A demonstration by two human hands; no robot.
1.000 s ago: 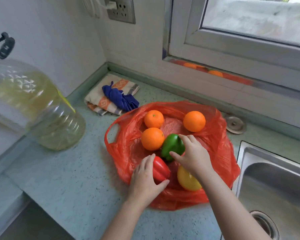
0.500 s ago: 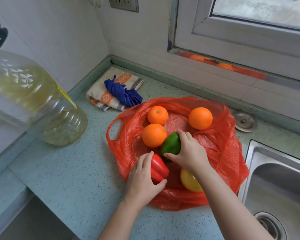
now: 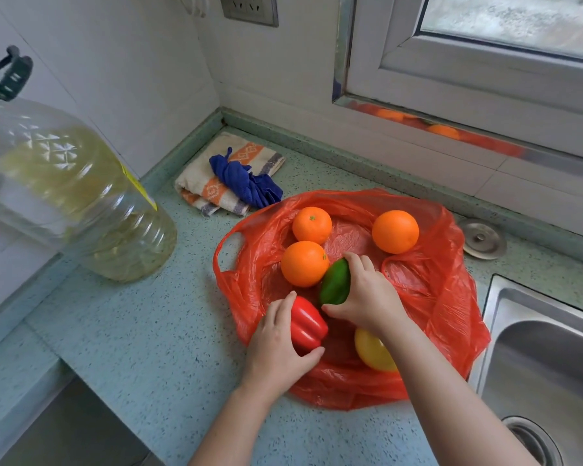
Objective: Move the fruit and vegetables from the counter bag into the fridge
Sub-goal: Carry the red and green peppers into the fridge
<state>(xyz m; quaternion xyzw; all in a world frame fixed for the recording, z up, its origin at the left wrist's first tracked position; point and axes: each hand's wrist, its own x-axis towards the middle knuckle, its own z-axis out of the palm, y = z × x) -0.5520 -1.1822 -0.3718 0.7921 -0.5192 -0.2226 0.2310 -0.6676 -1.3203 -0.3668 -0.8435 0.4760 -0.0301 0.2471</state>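
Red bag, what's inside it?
Three oranges, a green pepper in the right hand, a red pepper in the left hand, and a yellow fruit half hidden under the forearm.

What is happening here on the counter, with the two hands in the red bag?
A person is taking produce out of an open red bag that lies on the counter. The left hand grips a red pepper and the right hand grips a green pepper. Three oranges and a yellow piece of produce lie in the bag.
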